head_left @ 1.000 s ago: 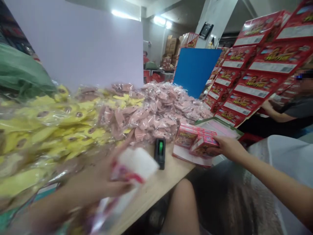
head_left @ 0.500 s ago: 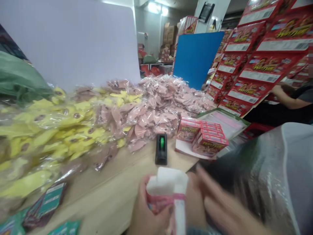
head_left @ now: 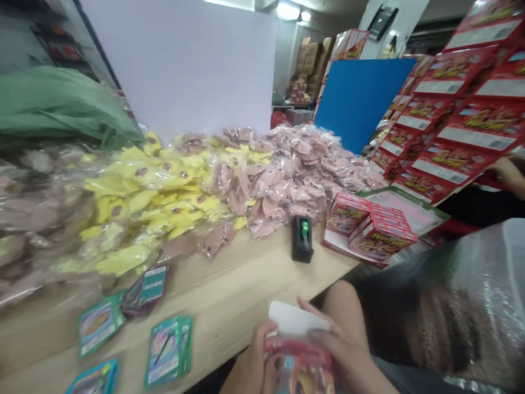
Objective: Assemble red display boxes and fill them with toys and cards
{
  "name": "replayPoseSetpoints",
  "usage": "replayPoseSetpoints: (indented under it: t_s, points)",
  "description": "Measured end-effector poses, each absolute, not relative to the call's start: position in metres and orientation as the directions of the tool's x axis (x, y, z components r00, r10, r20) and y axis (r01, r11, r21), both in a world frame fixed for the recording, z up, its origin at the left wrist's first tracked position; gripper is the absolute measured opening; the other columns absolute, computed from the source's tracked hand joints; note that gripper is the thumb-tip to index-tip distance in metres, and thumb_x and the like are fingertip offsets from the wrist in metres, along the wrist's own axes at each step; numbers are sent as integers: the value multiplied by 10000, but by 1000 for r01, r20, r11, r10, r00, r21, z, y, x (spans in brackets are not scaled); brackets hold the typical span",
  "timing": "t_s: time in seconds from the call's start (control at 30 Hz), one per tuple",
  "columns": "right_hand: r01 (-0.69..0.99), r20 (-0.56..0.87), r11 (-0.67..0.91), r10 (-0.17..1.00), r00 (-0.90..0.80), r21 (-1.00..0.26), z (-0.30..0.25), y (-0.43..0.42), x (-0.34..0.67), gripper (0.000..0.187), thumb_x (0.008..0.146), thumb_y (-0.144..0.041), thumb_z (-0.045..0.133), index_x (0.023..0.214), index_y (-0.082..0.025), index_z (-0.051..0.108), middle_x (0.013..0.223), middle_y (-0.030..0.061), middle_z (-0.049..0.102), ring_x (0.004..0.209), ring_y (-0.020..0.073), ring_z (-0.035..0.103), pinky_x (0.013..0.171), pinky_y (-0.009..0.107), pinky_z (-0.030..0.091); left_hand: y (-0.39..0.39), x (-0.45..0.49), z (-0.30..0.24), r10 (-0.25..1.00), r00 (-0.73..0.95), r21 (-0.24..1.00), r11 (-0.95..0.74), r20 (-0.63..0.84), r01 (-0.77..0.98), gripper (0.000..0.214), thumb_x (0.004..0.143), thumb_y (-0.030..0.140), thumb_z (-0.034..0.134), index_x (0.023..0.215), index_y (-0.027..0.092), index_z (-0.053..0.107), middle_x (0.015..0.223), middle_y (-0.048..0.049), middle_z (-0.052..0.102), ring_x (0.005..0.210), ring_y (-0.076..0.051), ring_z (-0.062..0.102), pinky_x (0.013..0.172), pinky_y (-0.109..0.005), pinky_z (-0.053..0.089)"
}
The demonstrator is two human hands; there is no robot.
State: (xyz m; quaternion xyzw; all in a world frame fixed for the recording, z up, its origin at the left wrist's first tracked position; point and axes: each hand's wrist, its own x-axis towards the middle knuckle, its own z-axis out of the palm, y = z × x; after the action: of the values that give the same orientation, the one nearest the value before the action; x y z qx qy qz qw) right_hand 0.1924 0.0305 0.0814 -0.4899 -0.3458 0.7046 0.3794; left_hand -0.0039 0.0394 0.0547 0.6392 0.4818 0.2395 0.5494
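Observation:
Low in the picture, in front of the wooden table's edge (head_left: 229, 350), both my hands hold one small red-and-pink carton (head_left: 297, 366) with a white flap (head_left: 293, 320) standing up at its top. My left hand (head_left: 254, 364) grips its left side. My right hand (head_left: 346, 358) wraps its right side, fingers across the front. A black tape dispenser with a green roll (head_left: 302, 239) stands on the table beyond them. To its right, finished red cartons (head_left: 371, 224) sit stacked on a flat tray.
Heaps of bagged yellow toys (head_left: 147, 197) and pink toys (head_left: 295, 175) cover the table's back. Teal cards (head_left: 166, 350) lie at the near left. Stacked red display boxes (head_left: 455, 126) lean at right, a blue board (head_left: 361, 98) behind. Another person's hand (head_left: 506, 172) shows at far right.
My right hand left the stacked cartons and joined my left on the small carton, which came down from the table to my lap. The view swung left, showing the cards.

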Motion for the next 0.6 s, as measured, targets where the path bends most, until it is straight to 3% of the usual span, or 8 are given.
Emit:
replayPoseSetpoints:
  t_s: [0.07, 0.13, 0.23, 0.33, 0.47, 0.6]
  points:
    - [9, -379, -411, 830, -409, -911, 98, 40, 195, 466, 789, -452, 542, 1202, -237, 551, 1262, 65, 535, 1130, 230, 505, 973, 386, 359, 37, -5, 40, 890, 426, 950, 24, -162, 312, 387, 888, 426, 300, 1178, 174, 343, 852, -74, 633, 685, -176, 618, 648, -291, 500]
    - [195, -301, -233, 797, -523, -953, 112, 49, 195, 382, 839, -444, 474, 1112, -223, 625, 1229, 74, 561, 1125, 216, 499, 971, 359, 357, 33, -5, 28, 901, 426, 964, -37, -82, 264, 383, 891, 439, 286, 1166, 176, 329, 927, -96, 620, 766, -185, 609, 718, -318, 494]
    - [381, -254, -82, 869, -425, -921, 123, 59, 188, 377, 825, -457, 480, 1002, -185, 673, 978, 93, 657, 886, 196, 589, 800, 310, 460, 27, -5, 19, 924, 380, 968, -63, -34, 241, 422, 887, 440, 307, 1210, 170, 276, 1074, -143, 578, 910, -214, 588, 786, -345, 477]
    - [421, -303, -71, 802, -514, -904, 130, 62, 181, 370, 825, -410, 498, 1114, -209, 610, 966, 67, 657, 844, 177, 587, 758, 276, 469, 26, -6, 21, 920, 391, 979, -81, 1, 188, 539, 896, 402, 320, 1328, 166, 99, 1183, -161, 526, 1022, -221, 556, 863, -359, 442]
    - [439, -281, 36, 722, -633, -898, 141, 63, 175, 335, 850, -336, 472, 1139, -225, 601, 959, 48, 672, 862, 184, 594, 815, 286, 452, 31, -10, 34, 858, 507, 987, -143, 87, 73, 749, 922, 350, 282, 1314, 153, -325, 1216, -144, 509, 1062, -191, 530, 917, -354, 405]
    - [409, -285, -9, 731, -620, -913, 145, 65, 171, 352, 883, -333, 405, 1174, -239, 580, 1010, 35, 668, 916, 191, 596, 855, 303, 443, 33, -19, 51, 807, 590, 987, -103, 8, 127, 733, 933, 318, 268, 1310, 148, -337, 1166, -122, 539, 971, -165, 557, 900, -326, 414]
